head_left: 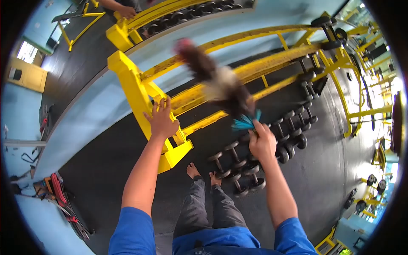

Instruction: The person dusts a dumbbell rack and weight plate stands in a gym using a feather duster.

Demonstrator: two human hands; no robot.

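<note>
Dusting step in hand, judging by the pose: right hand [262, 142] has its fingers closed tight round the teal handle of a feather duster [221, 83], whose dark and pale feathers run up and left from the fingers and show as a motion-blurred streak over the rails of the yellow rack [140, 95]. Left hand [161, 121] lies flat on the rack's end post, fingers spread open and gripping nothing, just braced on the paint. The duster head sits well above and left of the right fingers, roughly level with the middle rail; can't tell whether the feathers touch the metal, the blur hides it. Dumbbells [238, 168] lie in rows on the black floor [106, 170] just below and right of the right fingers, more of them running away under the rack. Bare feet [202, 174] stand on the floor between the two arms, below both sets of fingers. Another person's hand [126, 11] rests on a second yellow rack far above the left fingers. Next move likely calls for a firm wrist to sweep the feathers along the rail, with the left hand kept planted for balance and the feet kept off the dumbbells. No brand, label or writing readable anywhere; the fisheye edges are too blurred and small to make out text.
</note>
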